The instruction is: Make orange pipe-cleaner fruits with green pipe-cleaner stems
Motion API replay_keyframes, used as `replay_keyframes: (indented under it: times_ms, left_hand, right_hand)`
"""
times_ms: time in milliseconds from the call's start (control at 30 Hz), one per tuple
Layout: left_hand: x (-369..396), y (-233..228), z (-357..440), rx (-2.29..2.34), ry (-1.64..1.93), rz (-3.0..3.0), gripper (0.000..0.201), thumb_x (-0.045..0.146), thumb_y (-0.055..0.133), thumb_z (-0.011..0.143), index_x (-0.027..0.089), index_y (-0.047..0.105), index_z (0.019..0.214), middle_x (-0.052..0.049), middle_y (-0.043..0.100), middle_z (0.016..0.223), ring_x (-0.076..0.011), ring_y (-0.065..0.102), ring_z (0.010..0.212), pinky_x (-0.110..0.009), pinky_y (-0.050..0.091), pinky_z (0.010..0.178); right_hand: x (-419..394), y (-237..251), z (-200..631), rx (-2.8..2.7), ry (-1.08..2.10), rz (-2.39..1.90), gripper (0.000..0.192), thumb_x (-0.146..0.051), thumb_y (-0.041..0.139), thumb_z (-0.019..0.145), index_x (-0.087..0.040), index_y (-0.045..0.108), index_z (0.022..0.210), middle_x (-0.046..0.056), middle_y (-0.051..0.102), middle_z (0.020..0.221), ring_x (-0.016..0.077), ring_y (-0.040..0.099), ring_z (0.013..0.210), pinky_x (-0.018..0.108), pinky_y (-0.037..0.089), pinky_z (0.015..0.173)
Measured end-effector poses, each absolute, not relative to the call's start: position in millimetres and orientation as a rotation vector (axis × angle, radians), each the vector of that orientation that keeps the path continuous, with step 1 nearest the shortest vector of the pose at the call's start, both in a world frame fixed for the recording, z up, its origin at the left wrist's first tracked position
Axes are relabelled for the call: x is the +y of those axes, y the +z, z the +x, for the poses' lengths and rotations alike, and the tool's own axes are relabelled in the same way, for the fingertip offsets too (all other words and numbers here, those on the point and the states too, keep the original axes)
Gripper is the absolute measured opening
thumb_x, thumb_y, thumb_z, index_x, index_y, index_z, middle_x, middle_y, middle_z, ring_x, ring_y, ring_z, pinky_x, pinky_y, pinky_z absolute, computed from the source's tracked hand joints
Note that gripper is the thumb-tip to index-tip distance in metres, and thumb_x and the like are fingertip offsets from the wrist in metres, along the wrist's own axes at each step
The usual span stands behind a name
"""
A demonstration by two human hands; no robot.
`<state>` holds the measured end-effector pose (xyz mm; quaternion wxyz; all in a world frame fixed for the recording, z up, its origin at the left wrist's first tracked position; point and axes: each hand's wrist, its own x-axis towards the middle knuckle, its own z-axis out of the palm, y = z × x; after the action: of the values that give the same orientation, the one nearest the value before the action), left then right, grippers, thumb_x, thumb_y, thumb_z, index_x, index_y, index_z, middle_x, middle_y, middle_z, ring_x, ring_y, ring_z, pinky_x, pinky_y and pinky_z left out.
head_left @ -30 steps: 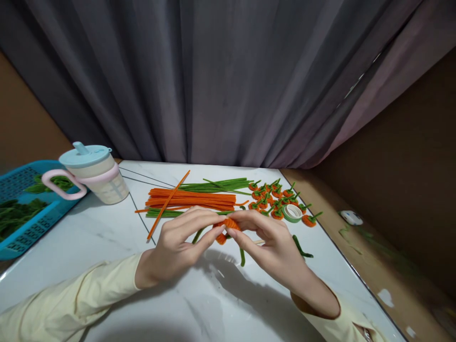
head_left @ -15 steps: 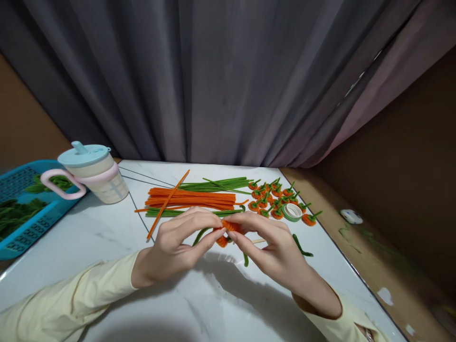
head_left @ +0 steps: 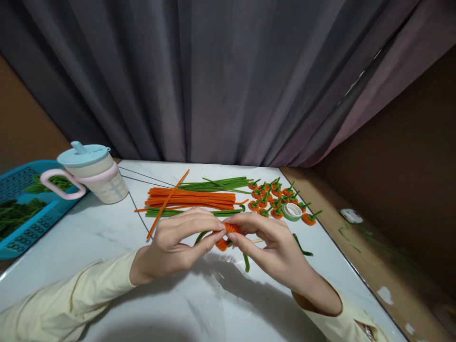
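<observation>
Two hands meet above the white table [head_left: 107, 237]: left hand [head_left: 174, 242] and right hand [head_left: 274, 244] pinch an orange pipe-cleaner coil [head_left: 228, 232] between closed fingertips; its green stem [head_left: 245, 261] hangs below, near the orange stems [head_left: 192, 198].

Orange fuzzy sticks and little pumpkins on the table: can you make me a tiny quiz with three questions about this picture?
1. True or false: the left hand and right hand both pinch the small orange fuzzy pipe-cleaner coil.
2. What lies beside the finished orange pipe-cleaner pumpkins with green stems? A) round green tape roll B) scissors C) spoon
3. Fill in: the cream cup with the pale blue spout lid has a ____ handle.

Key: 1 true; 2 A; 3 pink.
</observation>
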<state>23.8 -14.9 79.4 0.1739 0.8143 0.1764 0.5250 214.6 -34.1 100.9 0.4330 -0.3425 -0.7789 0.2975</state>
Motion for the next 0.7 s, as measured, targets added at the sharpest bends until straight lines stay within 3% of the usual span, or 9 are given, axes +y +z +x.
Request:
replay_keyframes:
  times_ms: [167,500,700]
  left_hand:
    - [-17,79,23,0.588,1.439,2.178,0.026,0.001,0.064,0.075,0.018,0.063,0.094,-0.003,0.069,0.081,-0.016,0.066,0.076,-0.029,0.055,0.071]
    - [-19,89,30,0.789,1.208,1.648,0.011,0.012,0.069,0.075,0.018,0.061,0.081,0.0,0.067,0.078,-0.0126,0.065,0.073,-0.023,0.054,0.069]
    - [-12,88,31,0.84,1.018,1.592,0.019,0.021,0.067,0.077,0.018,0.061,0.094,-0.001,0.068,0.086,-0.0145,0.065,0.077,-0.025,0.054,0.07]
  right_hand:
    - [-33,100,215,-1.918,0.774,-0.805,0.013,-0.013,0.058,0.083,-0.016,0.064,0.094,0.002,0.07,0.081,0.0101,0.066,0.066,0.018,0.054,0.06]
    - [-32,95,218,-2.048,0.474,-0.692,0.021,-0.006,0.05,0.086,-0.017,0.06,0.101,0.004,0.067,0.082,0.0125,0.063,0.073,0.024,0.052,0.067]
    - [-28,87,215,-2.086,0.505,-0.786,0.02,-0.011,0.049,0.088,-0.017,0.058,0.105,0.006,0.068,0.09,0.0131,0.064,0.075,0.025,0.053,0.069]
